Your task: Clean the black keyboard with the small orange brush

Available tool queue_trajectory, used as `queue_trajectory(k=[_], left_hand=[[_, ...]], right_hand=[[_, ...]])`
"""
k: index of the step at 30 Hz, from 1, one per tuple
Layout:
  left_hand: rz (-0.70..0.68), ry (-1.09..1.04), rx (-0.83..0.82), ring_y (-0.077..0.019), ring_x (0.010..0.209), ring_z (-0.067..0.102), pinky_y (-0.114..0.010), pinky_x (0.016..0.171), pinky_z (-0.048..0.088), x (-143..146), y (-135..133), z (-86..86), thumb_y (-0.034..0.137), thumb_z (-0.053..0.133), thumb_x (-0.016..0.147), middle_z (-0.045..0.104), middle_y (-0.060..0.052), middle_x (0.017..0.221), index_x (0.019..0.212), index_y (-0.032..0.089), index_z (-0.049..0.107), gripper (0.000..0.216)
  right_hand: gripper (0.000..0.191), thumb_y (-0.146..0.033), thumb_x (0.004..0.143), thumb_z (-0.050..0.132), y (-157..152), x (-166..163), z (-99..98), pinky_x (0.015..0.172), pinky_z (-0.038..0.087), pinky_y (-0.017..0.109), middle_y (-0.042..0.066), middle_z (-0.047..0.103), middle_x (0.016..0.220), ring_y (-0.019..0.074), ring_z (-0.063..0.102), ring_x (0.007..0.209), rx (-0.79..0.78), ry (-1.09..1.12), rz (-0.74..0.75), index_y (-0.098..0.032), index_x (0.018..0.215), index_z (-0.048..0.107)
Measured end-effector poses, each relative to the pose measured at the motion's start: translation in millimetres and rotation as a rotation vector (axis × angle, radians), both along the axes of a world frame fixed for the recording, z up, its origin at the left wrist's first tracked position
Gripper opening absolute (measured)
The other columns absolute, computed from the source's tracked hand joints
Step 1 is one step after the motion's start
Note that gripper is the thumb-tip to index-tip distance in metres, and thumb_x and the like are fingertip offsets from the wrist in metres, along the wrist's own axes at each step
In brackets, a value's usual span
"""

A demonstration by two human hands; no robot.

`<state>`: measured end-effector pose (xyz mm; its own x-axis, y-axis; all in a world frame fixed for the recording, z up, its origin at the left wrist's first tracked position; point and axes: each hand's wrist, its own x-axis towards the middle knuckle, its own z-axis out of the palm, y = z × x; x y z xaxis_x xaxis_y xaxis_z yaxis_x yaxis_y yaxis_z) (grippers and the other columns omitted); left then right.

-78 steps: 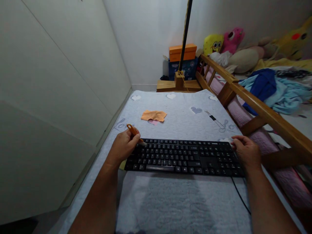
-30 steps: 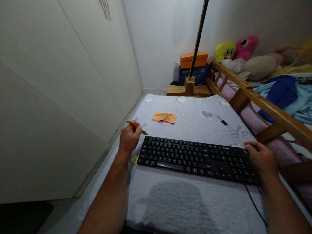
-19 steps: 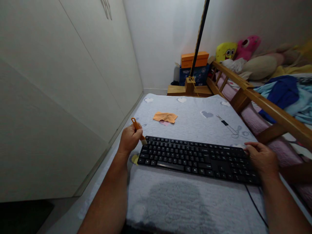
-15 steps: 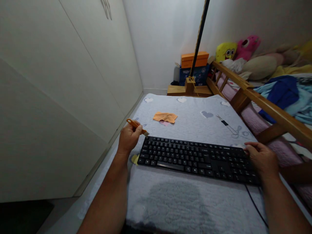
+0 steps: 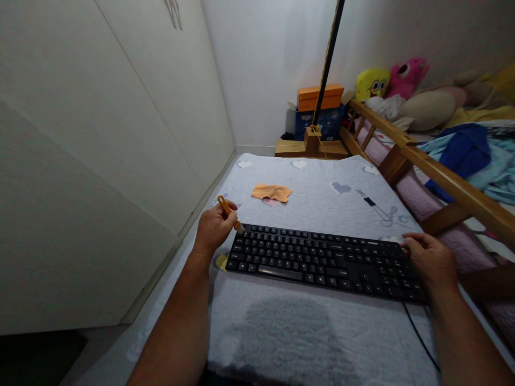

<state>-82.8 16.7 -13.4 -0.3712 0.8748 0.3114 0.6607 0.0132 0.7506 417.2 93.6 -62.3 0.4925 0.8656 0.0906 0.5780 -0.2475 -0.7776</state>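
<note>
A black keyboard [image 5: 317, 259] lies across the light blue heart-patterned cover [image 5: 281, 321]. My left hand [image 5: 213, 227] pinches the orange handle of a small brush [image 5: 230, 212]. The brush's pale bristles touch the keys at the keyboard's upper left corner. At the keyboard's right end, my right hand [image 5: 433, 261] grips the edge, with thumb and fingers closed near the upper right corner. Part of that end is hidden behind the hand. Beyond the keyboard lies a crumpled orange cloth [image 5: 272, 192].
A thin wire tool with a black band [image 5: 369, 201] rests on the cover at the right. The keyboard's cable [image 5: 420, 335] trails toward me. A wooden bed rail [image 5: 438, 166] runs along the right, and a white cabinet [image 5: 100, 161] stands at the left.
The brush in my left hand has tilted more upright, and its bristles have moved down onto the corner keys. My right hand keeps its place on the keyboard.
</note>
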Motion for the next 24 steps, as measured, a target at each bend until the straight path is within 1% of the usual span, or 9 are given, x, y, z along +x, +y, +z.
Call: queue_trajectory(k=[4,7,10,13,15,16,18,21,24], left_hand=[[0.054,-0.116,0.058,-0.0170,0.057,0.064,-0.028,0.058,0.050,2,0,0.2,0.042,0.061,0.079,0.065,0.001,0.065,0.087,0.020,0.068,0.025],[0.094,-0.113,0.080,-0.0179,0.060,0.067,-0.028,0.061,0.051,5,1,-0.2,0.043,0.062,0.081,0.067,0.000,0.067,0.087,0.019,0.068,0.026],[0.075,-0.037,0.050,-0.0180,0.060,0.065,-0.028,0.060,0.049,5,0,1.2,0.041,0.060,0.080,0.065,0.000,0.064,0.090,0.019,0.071,0.027],[0.014,0.003,-0.018,-0.0162,0.050,0.057,-0.027,0.053,0.043,3,-2,4.5,0.036,0.057,0.077,0.057,0.004,0.056,0.097,0.019,0.073,0.031],[0.000,-0.012,-0.043,-0.0156,0.047,0.053,-0.027,0.051,0.041,1,-4,6.3,0.034,0.056,0.075,0.053,0.005,0.053,0.096,0.019,0.074,0.031],[0.019,-0.026,-0.036,-0.0157,0.047,0.053,-0.027,0.051,0.041,-1,-4,6.6,0.034,0.056,0.075,0.053,0.005,0.053,0.094,0.019,0.073,0.030],[0.103,-0.046,0.001,-0.0167,0.050,0.056,-0.027,0.052,0.043,-3,-3,5.6,0.034,0.056,0.074,0.055,0.004,0.055,0.091,0.019,0.073,0.028],[0.243,-0.034,0.059,-0.0188,0.058,0.063,-0.028,0.057,0.048,-6,-1,1.9,0.033,0.057,0.074,0.063,0.000,0.064,0.088,0.019,0.072,0.026],[0.281,-0.037,0.072,-0.0203,0.065,0.070,-0.028,0.061,0.052,-6,1,-0.5,0.035,0.057,0.077,0.069,-0.002,0.071,0.089,0.019,0.072,0.025]], right_hand=[[0.035,-0.044,0.060,0.058,2,5,-7.1,0.067,0.048,0.039,0.006,0.071,0.069,0.0278,0.066,0.067,0.017,0.003,0.021,-0.021,0.082,0.072],[0.034,-0.043,0.061,0.058,3,7,-9.8,0.066,0.048,0.039,0.006,0.070,0.068,0.0276,0.066,0.067,0.025,0.004,0.018,-0.021,0.082,0.072],[0.034,-0.042,0.060,0.058,3,7,-9.9,0.065,0.048,0.038,0.006,0.071,0.070,0.0275,0.067,0.068,0.017,0.007,0.012,-0.021,0.082,0.072],[0.034,-0.041,0.060,0.059,2,6,-8.1,0.063,0.048,0.037,0.006,0.071,0.070,0.0269,0.066,0.065,0.018,0.023,0.018,-0.021,0.084,0.073],[0.032,-0.040,0.060,0.059,1,4,-6.2,0.063,0.049,0.037,0.006,0.071,0.068,0.0272,0.066,0.065,0.017,0.015,0.008,-0.020,0.082,0.073],[0.032,-0.040,0.060,0.059,1,3,-5.1,0.063,0.049,0.037,0.006,0.071,0.068,0.0274,0.066,0.065,0.012,0.008,0.002,-0.020,0.081,0.073],[0.032,-0.040,0.061,0.058,0,2,-3.4,0.065,0.048,0.038,0.007,0.071,0.068,0.0277,0.066,0.067,0.001,-0.004,-0.007,-0.020,0.081,0.073],[0.033,-0.040,0.062,0.058,0,1,-1.8,0.067,0.048,0.038,0.007,0.071,0.070,0.0277,0.066,0.068,-0.004,-0.013,0.004,-0.020,0.082,0.073],[0.033,-0.040,0.061,0.058,-1,0,-0.4,0.066,0.049,0.039,0.007,0.070,0.069,0.0280,0.065,0.068,-0.002,-0.011,0.005,-0.020,0.082,0.073]])
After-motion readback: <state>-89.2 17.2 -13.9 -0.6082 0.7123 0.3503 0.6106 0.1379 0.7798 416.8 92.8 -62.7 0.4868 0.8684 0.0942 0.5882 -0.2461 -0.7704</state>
